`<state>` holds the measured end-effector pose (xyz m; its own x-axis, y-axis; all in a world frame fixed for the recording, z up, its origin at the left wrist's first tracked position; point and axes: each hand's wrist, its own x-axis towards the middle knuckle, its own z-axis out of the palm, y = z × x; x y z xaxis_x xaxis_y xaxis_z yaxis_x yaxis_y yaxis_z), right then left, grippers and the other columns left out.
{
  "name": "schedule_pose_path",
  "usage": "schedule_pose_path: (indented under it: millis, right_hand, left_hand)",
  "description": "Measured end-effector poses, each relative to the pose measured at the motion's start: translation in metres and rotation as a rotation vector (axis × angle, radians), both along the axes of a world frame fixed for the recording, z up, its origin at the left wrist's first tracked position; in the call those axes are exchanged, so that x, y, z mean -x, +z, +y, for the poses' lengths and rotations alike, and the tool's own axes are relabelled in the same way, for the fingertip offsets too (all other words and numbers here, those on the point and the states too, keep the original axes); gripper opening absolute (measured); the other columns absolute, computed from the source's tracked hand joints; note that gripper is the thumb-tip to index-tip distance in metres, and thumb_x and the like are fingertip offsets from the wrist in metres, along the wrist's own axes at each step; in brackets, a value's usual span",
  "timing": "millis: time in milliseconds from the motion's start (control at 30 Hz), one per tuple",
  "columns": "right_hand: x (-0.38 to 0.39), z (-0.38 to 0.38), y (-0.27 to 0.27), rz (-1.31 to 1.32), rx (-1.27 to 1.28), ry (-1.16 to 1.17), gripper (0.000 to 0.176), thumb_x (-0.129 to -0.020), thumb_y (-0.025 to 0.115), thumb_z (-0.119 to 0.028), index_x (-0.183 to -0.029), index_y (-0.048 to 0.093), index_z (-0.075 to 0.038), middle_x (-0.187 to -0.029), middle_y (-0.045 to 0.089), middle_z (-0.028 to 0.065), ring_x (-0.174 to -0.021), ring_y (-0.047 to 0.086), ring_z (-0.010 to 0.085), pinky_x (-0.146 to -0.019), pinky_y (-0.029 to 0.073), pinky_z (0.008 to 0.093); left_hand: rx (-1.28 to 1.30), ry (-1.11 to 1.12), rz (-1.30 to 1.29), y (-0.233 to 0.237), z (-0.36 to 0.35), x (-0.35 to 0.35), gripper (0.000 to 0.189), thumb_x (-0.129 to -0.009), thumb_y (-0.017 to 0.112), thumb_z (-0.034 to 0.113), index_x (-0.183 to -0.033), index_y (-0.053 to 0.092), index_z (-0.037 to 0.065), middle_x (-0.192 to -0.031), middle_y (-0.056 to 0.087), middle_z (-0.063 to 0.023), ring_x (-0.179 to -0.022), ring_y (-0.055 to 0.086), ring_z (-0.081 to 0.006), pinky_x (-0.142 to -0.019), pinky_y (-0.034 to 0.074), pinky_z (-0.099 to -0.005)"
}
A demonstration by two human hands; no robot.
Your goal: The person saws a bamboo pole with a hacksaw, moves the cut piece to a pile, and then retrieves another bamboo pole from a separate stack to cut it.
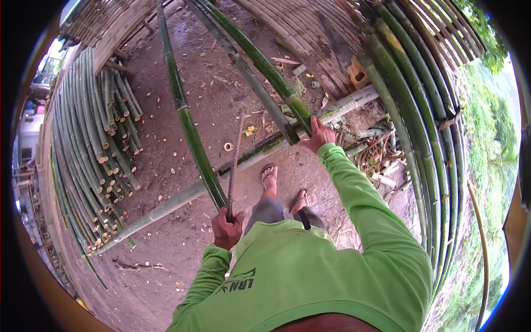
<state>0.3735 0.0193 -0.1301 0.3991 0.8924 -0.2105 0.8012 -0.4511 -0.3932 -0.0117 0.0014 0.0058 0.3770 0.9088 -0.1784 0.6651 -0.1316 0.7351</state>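
My left hand (227, 229) is closed around the lower end of a long, narrow, brownish blade (237, 160) that points away from me. The near end of a green bamboo pole (191, 133) meets the same hand; whether the fingers also wrap it is hidden. Farther right, my right hand (319, 134) grips the near end of another green bamboo pole (268, 71). Beside that one lies a duller grey-green pole (251, 80). All three rest across a thick bamboo crosspiece (166, 209) in front of my feet.
A big stack of cut bamboo (83, 127) lies at left. More long green poles (420, 133) lean along the right side, near a slatted bamboo platform (301, 27). Scraps and husks (381, 152) litter the muddy ground (182, 254). A cut bamboo ring (228, 146) lies beyond the crosspiece.
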Motion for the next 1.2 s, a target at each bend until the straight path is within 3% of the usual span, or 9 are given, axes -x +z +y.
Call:
schedule_pose_path:
  millis: [67, 200, 300, 400, 533, 667, 800, 900, 1200]
  right_hand:
    - [0.001, 0.001, -0.006, 0.010, -0.041, -0.049, 0.110, -0.053, 0.086, -0.043, -0.140, 0.031, -0.004, -0.131, 0.050, 0.0194, -0.112, 0.056, 0.0373, -0.096, 0.045, 0.0441]
    - [-0.002, -0.030, -0.007, 0.175, -0.113, -0.186, 0.095, -0.059, 0.083, -0.039, -0.136, 0.037, -0.006, -0.122, 0.057, 0.0196, -0.109, 0.058, 0.0370, -0.090, 0.047, 0.0439]
    - [-0.007, -0.047, 0.006, 0.319, 0.132, -0.298, 0.081, -0.068, 0.072, -0.053, -0.129, 0.047, -0.006, -0.110, 0.063, 0.0199, -0.103, 0.061, 0.0369, -0.090, 0.047, 0.0438]
    - [-0.002, -0.046, -0.011, 0.366, 0.184, -0.343, 0.067, -0.078, 0.059, -0.060, -0.119, 0.055, -0.007, -0.103, 0.065, 0.0210, -0.101, 0.061, 0.0380, -0.089, 0.047, 0.0454]
    - [0.015, -0.044, -0.007, 0.366, 0.153, -0.355, 0.062, -0.083, 0.052, -0.060, -0.115, 0.058, -0.007, -0.104, 0.065, 0.0227, -0.100, 0.061, 0.0397, -0.087, 0.046, 0.0466]
    - [0.009, -0.039, -0.010, 0.375, 0.169, -0.375, 0.068, -0.084, 0.046, -0.064, -0.111, 0.061, -0.004, -0.101, 0.065, 0.0240, -0.097, 0.061, 0.0407, -0.085, 0.046, 0.0471]
    - [0.013, -0.027, -0.015, 0.358, 0.197, -0.446, 0.071, -0.084, 0.042, -0.066, -0.104, 0.063, -0.001, -0.102, 0.064, 0.0249, -0.099, 0.061, 0.0408, -0.086, 0.046, 0.0467]
    - [0.015, -0.024, -0.006, 0.365, 0.232, -0.479, 0.071, -0.084, 0.038, -0.064, -0.105, 0.063, -0.001, -0.105, 0.063, 0.0260, -0.103, 0.060, 0.0403, -0.089, 0.044, 0.0472]
    - [0.014, -0.026, -0.019, 0.347, 0.241, -0.507, 0.069, -0.085, 0.035, -0.062, -0.104, 0.063, -0.001, -0.104, 0.064, 0.0267, -0.102, 0.060, 0.0404, -0.090, 0.044, 0.0473]
  left_hand:
    - [-0.071, -0.083, -0.028, -0.001, 0.004, 0.003, 0.032, -0.079, 0.076, 0.016, -0.075, 0.046, 0.005, -0.056, 0.046, -0.0012, -0.052, 0.043, -0.0085, -0.048, 0.039, -0.0259]
    - [0.182, -0.036, -0.234, -0.007, 0.025, -0.001, 0.038, -0.078, 0.077, 0.028, -0.071, 0.047, 0.006, -0.054, 0.046, -0.0005, -0.051, 0.045, -0.0107, -0.048, 0.040, -0.0269]
    - [0.042, -0.406, -0.067, 0.024, 0.054, -0.020, 0.049, -0.079, 0.074, 0.046, -0.067, 0.047, 0.007, -0.053, 0.046, -0.0018, -0.047, 0.048, -0.0169, -0.047, 0.042, -0.0306]
    - [0.055, -0.502, -0.081, 0.016, 0.073, -0.040, 0.051, -0.077, 0.075, 0.048, -0.067, 0.047, 0.007, -0.052, 0.046, -0.0018, -0.046, 0.048, -0.0167, -0.046, 0.041, -0.0317]
    - [-0.098, -0.568, -0.081, -0.015, 0.100, -0.064, 0.050, -0.085, 0.066, 0.047, -0.068, 0.048, 0.004, -0.050, 0.040, -0.0079, -0.045, 0.040, -0.0167, -0.044, 0.034, -0.0340]
    - [-0.105, -0.641, 0.013, -0.026, 0.111, -0.077, 0.036, -0.089, 0.065, 0.035, -0.072, 0.053, 0.005, -0.054, 0.051, -0.0153, -0.051, 0.055, -0.0360, -0.048, 0.041, -0.0415]
    - [-0.080, -0.654, 0.028, -0.038, 0.114, -0.073, 0.032, -0.089, 0.065, 0.031, -0.075, 0.053, 0.005, -0.057, 0.053, -0.0165, -0.053, 0.056, -0.0383, -0.048, 0.043, -0.0419]
    - [-0.071, -0.647, -0.027, -0.050, 0.113, -0.068, 0.038, -0.092, 0.060, 0.036, -0.073, 0.051, 0.004, -0.053, 0.045, -0.0148, -0.046, 0.046, -0.0316, -0.046, 0.036, -0.0402]
    - [-0.106, -0.729, -0.065, -0.064, 0.124, -0.085, 0.023, -0.091, 0.059, 0.022, -0.077, 0.055, 0.004, -0.057, 0.051, -0.0183, -0.051, 0.054, -0.0382, -0.047, 0.040, -0.0441]
